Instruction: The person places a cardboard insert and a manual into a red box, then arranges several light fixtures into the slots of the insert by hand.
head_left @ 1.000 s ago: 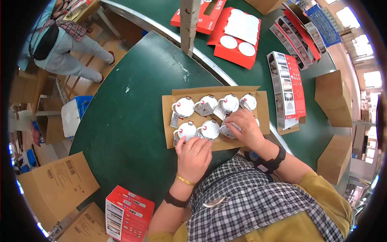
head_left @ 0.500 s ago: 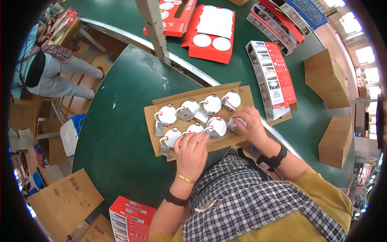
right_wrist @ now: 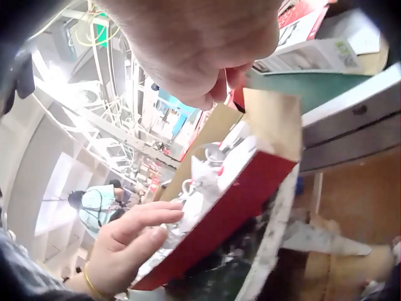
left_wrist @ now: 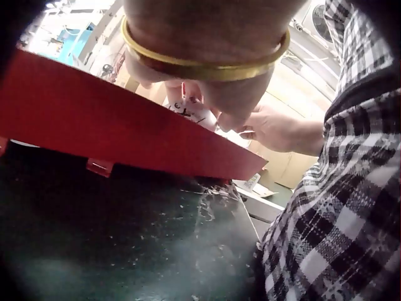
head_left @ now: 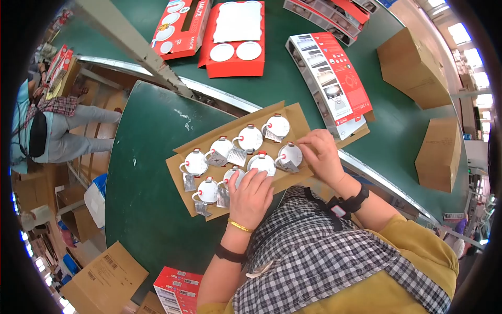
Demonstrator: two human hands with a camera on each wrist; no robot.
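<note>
Cardboard tray [head_left: 299,124] of round white lamps lies aslant on the green surface [head_left: 151,131]. Left hand [head_left: 251,196] rests flat, fingers straight, on a front-row lamp [head_left: 261,163]; right hand [head_left: 324,154], fingers curled, pinches the end lamp [head_left: 290,154] beside it.

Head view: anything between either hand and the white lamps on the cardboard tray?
Nothing visible. The left hand's straight fingers lie on a near-row lamp, and the right hand touches the end lamp of that row on the cardboard tray. Whether it grips is unclear.
</note>
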